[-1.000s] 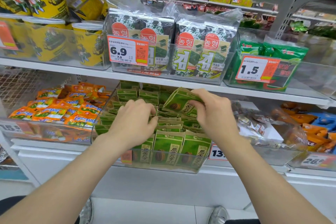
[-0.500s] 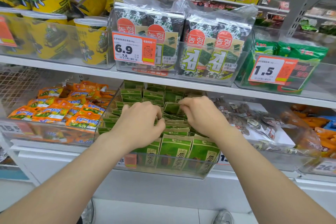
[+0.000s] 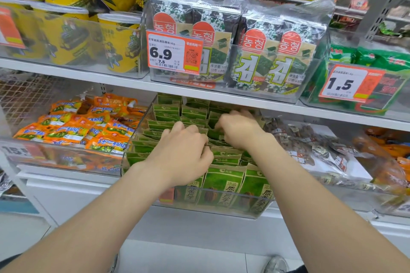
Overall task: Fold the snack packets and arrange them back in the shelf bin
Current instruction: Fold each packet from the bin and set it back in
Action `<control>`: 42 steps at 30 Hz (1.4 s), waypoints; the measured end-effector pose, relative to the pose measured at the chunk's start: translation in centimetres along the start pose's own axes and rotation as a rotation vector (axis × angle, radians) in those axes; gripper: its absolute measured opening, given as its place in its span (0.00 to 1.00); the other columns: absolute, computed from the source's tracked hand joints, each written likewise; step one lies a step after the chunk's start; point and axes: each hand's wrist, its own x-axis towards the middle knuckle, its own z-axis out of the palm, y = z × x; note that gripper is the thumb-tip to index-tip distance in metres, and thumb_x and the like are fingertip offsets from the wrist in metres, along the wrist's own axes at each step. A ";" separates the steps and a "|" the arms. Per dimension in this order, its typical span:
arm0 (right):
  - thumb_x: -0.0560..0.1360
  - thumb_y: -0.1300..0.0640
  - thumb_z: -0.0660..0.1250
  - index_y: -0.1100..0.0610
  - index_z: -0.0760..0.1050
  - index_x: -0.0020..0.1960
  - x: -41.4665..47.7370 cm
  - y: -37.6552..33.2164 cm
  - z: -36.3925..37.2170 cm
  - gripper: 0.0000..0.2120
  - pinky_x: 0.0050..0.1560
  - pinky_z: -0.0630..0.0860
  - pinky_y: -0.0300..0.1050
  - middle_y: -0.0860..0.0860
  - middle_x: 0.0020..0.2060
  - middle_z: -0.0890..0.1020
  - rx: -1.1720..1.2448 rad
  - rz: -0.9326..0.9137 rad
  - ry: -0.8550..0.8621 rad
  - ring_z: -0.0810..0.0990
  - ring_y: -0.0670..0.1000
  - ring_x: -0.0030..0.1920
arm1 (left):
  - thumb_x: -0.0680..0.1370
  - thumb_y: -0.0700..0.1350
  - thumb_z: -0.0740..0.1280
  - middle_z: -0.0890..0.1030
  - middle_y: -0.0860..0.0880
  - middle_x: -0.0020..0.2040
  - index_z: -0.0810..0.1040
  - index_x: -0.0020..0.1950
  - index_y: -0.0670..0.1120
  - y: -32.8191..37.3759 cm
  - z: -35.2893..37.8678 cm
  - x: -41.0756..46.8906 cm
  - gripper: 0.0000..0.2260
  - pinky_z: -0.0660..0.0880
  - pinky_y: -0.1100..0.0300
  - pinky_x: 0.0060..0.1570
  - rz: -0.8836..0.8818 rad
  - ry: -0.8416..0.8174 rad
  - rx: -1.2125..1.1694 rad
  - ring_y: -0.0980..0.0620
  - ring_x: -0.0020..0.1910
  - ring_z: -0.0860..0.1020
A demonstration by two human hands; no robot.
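Two bare hands are in one clear bin on the lower shelf, head view, looking forward and down. The bin is packed with green snack packets standing upright in rows, front row facing out through the clear wall and further rows stepping back under the shelf board. The left hand sits over the middle rows, knuckles up, fingers curled down together onto the packet tops; the fingertips are buried among the packets, so whether they pinch one cannot be told. The right hand is just beside it, farther back and to the right, fingers also curled and bunched, tips down among the rear rows; its hold on any single packet cannot be told either. Both forearms reach in from the bottom corners. Left of the bin is a neighbouring bin of orange packets in a loose heap. To the right are brown-wrapped snacks in clear film. On the shelf above, centre, stand seaweed packs in a clear bin with a 6.9 price tag; yellow tubs are to the left and a 1.5 price tag on green packs to the right. A shoe shows at the floor edge.
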 end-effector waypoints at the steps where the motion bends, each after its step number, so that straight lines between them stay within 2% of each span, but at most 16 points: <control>1: 0.83 0.62 0.63 0.45 0.75 0.75 0.0 -0.2 0.2 0.23 0.75 0.64 0.57 0.57 0.69 0.76 -0.006 0.006 -0.041 0.70 0.65 0.71 | 0.84 0.55 0.54 0.78 0.50 0.60 0.82 0.63 0.51 -0.1 0.0 -0.1 0.20 0.71 0.44 0.62 0.005 -0.004 0.003 0.45 0.60 0.70; 3: 0.84 0.60 0.60 0.45 0.74 0.77 -0.3 -0.3 0.3 0.23 0.79 0.58 0.59 0.57 0.71 0.76 0.009 0.009 -0.096 0.70 0.64 0.73 | 0.85 0.55 0.53 0.78 0.50 0.61 0.81 0.64 0.51 -0.2 -0.1 -0.2 0.20 0.71 0.44 0.62 0.014 -0.016 0.010 0.45 0.61 0.69; 5: 0.84 0.57 0.58 0.48 0.76 0.75 -1.1 -0.1 0.3 0.21 0.79 0.60 0.61 0.58 0.68 0.80 0.072 -0.003 -0.075 0.75 0.63 0.70 | 0.86 0.55 0.53 0.77 0.50 0.62 0.80 0.66 0.51 -0.2 -0.1 -0.3 0.20 0.71 0.44 0.63 0.022 -0.021 0.019 0.44 0.62 0.69; 8: 0.80 0.54 0.58 0.54 0.83 0.61 -2.3 0.4 0.0 0.17 0.61 0.80 0.59 0.58 0.52 0.86 0.181 0.015 0.161 0.84 0.63 0.53 | 0.86 0.55 0.52 0.77 0.50 0.62 0.79 0.66 0.51 -0.2 0.0 -0.4 0.20 0.71 0.43 0.63 0.031 -0.013 0.029 0.44 0.63 0.69; 10: 0.79 0.56 0.60 0.56 0.82 0.61 -2.4 0.5 0.0 0.16 0.54 0.83 0.58 0.60 0.51 0.86 0.186 0.039 0.231 0.84 0.64 0.51 | 0.86 0.55 0.52 0.77 0.50 0.61 0.79 0.66 0.51 -0.2 0.1 -0.5 0.19 0.71 0.43 0.64 0.035 -0.006 0.036 0.44 0.63 0.69; 13: 0.83 0.53 0.58 0.56 0.78 0.70 -1.8 0.0 0.1 0.19 0.74 0.65 0.59 0.57 0.71 0.77 0.097 0.028 0.095 0.74 0.62 0.71 | 0.86 0.55 0.52 0.76 0.50 0.62 0.78 0.67 0.51 -0.3 0.3 -0.4 0.20 0.70 0.43 0.65 0.031 -0.008 0.048 0.45 0.62 0.68; 16: 0.85 0.52 0.55 0.57 0.77 0.69 -1.4 0.2 0.4 0.19 0.75 0.56 0.61 0.55 0.70 0.76 0.005 -0.022 0.039 0.72 0.59 0.71 | 0.87 0.56 0.51 0.76 0.50 0.64 0.77 0.70 0.51 -0.4 0.2 -0.4 0.20 0.70 0.43 0.66 0.038 -0.024 0.050 0.45 0.63 0.68; 19: 0.84 0.56 0.57 0.56 0.79 0.63 -2.1 0.6 0.3 0.15 0.70 0.64 0.61 0.54 0.63 0.80 -0.010 -0.048 0.132 0.78 0.60 0.63 | 0.87 0.56 0.51 0.76 0.50 0.64 0.77 0.70 0.52 -0.6 0.0 -0.4 0.20 0.70 0.44 0.66 0.044 -0.034 0.045 0.46 0.65 0.68; 22: 0.79 0.62 0.63 0.55 0.84 0.55 -3.3 0.9 -0.4 0.11 0.57 0.79 0.57 0.53 0.53 0.83 -0.040 -0.116 0.288 0.82 0.59 0.54 | 0.87 0.56 0.53 0.78 0.51 0.63 0.78 0.69 0.52 -0.6 -0.2 -0.4 0.19 0.72 0.44 0.65 0.051 -0.013 0.018 0.46 0.65 0.70; 24: 0.76 0.66 0.67 0.54 0.86 0.51 -4.6 1.1 -1.1 0.11 0.50 0.82 0.57 0.52 0.49 0.83 0.009 -0.180 0.339 0.83 0.59 0.51 | 0.86 0.56 0.55 0.81 0.51 0.59 0.79 0.66 0.52 -0.7 -0.3 -0.5 0.17 0.74 0.45 0.63 0.056 0.030 -0.003 0.46 0.63 0.72; 27: 0.73 0.68 0.69 0.53 0.86 0.48 -7.6 1.6 -2.3 0.13 0.45 0.82 0.58 0.50 0.46 0.84 0.160 -0.206 0.463 0.82 0.58 0.50 | 0.85 0.54 0.60 0.84 0.53 0.54 0.82 0.62 0.53 -0.6 -0.5 -0.7 0.14 0.79 0.46 0.59 0.039 0.129 -0.094 0.48 0.59 0.78; 30: 0.72 0.70 0.69 0.55 0.78 0.46 -10.7 2.0 -3.6 0.11 0.42 0.78 0.56 0.49 0.44 0.80 0.382 -0.178 0.722 0.79 0.56 0.46 | 0.84 0.50 0.62 0.85 0.55 0.50 0.84 0.59 0.53 -0.1 -0.9 -0.8 0.12 0.82 0.51 0.48 -0.027 0.260 -0.215 0.54 0.47 0.82; 32: 0.75 0.72 0.69 0.57 0.75 0.49 -12.5 1.8 -4.6 0.11 0.45 0.77 0.52 0.50 0.45 0.78 0.575 -0.127 0.903 0.78 0.53 0.45 | 0.85 0.48 0.61 0.84 0.55 0.47 0.84 0.59 0.52 0.4 -1.2 -1.0 0.11 0.78 0.56 0.41 -0.061 0.376 -0.284 0.58 0.40 0.79; 35: 0.79 0.70 0.69 0.58 0.72 0.58 -14.6 0.9 -6.0 0.12 0.47 0.78 0.47 0.50 0.47 0.78 0.913 -0.016 1.106 0.80 0.50 0.48 | 0.86 0.45 0.60 0.80 0.57 0.42 0.80 0.56 0.50 2.1 -2.3 -1.5 0.09 0.68 0.64 0.39 -0.033 0.564 -0.493 0.60 0.39 0.77; 39: 0.80 0.67 0.70 0.55 0.72 0.63 -15.7 -0.6 -6.5 0.15 0.46 0.80 0.55 0.53 0.49 0.81 1.235 0.053 1.137 0.83 0.53 0.48 | 0.88 0.50 0.60 0.83 0.54 0.47 0.74 0.57 0.49 5.0 -3.3 -2.1 0.06 0.72 0.61 0.42 0.116 0.639 -0.799 0.55 0.46 0.80; 42: 0.80 0.66 0.71 0.52 0.74 0.65 -15.6 -2.2 -5.9 0.17 0.50 0.82 0.55 0.54 0.50 0.84 1.379 0.081 1.043 0.85 0.55 0.49 | 0.87 0.48 0.64 0.82 0.52 0.47 0.71 0.59 0.49 6.1 -2.9 -2.1 0.04 0.74 0.58 0.42 0.188 0.580 -0.970 0.54 0.41 0.80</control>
